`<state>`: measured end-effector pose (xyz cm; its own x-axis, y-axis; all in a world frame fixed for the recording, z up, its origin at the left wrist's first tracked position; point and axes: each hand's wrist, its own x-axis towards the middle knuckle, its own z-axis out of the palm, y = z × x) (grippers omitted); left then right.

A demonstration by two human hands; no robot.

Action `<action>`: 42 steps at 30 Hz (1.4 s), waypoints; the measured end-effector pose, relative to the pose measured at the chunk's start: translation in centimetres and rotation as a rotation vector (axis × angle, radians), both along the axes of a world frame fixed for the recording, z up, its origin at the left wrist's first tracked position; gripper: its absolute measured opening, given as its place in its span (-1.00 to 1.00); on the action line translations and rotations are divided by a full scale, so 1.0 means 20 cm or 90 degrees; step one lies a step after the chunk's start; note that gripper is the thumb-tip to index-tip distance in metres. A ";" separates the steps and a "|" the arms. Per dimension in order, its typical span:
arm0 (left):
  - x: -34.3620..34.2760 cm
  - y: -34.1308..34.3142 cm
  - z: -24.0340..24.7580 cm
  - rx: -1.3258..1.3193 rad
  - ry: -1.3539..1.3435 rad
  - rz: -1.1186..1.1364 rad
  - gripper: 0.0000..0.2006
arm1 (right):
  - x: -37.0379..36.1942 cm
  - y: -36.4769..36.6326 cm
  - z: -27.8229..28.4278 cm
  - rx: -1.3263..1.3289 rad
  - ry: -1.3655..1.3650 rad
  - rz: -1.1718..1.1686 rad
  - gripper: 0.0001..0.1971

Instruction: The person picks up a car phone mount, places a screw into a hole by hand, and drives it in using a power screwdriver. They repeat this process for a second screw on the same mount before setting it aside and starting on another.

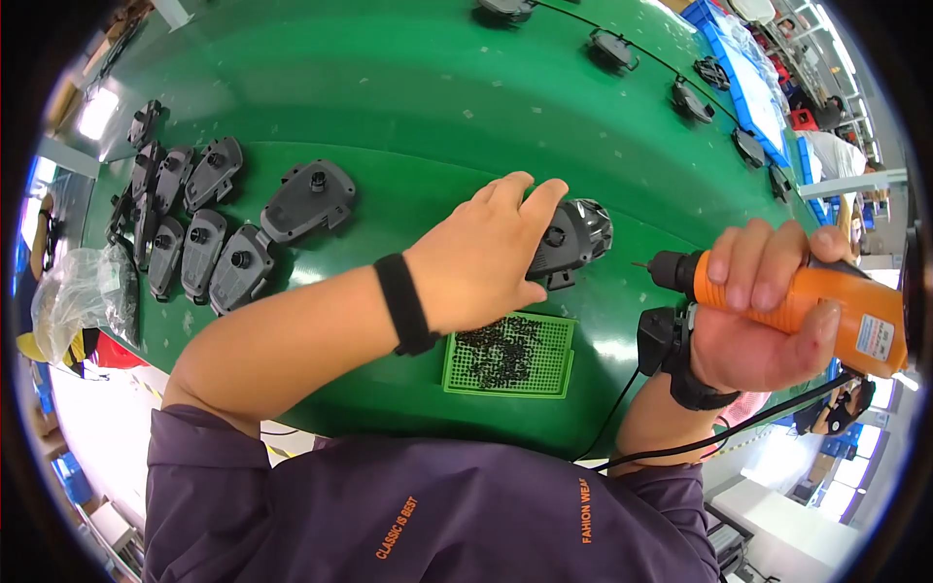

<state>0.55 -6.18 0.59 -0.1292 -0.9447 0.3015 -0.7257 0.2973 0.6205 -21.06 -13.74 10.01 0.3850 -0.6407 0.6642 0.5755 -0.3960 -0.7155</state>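
Green tabletop (418,126), orange screwdriver (844,299), pale floor (102,428) below

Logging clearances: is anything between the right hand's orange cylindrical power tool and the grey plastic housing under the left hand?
Nothing visible: green tabletop separates tool from housing. The left hand partly covers the housing.

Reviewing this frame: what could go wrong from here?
1. The bit of the orange screwdriver in the right hand points toward the left hand over the dark grey housing; a slip might nick fingers.
2. The green tray of small dark pieces sits close to the left hand; a bump could scatter them.
3. The black cable passes across the right forearm and might snag.
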 end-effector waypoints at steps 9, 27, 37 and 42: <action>-0.04 -0.10 0.12 0.076 0.011 -0.059 -0.18 | -0.19 0.03 0.05 -0.091 0.015 -0.033 -0.51; -0.04 -0.28 0.07 0.117 -0.111 -0.345 -0.20 | -0.27 0.05 0.11 -0.127 0.095 0.043 -0.47; 0.03 -0.18 -0.05 0.098 0.168 -0.180 -0.31 | -0.10 0.03 0.01 -0.071 0.094 0.001 -0.51; 0.02 -0.18 -0.07 0.091 0.192 -0.137 -0.31 | -0.06 0.05 0.00 -0.059 0.095 0.000 -0.52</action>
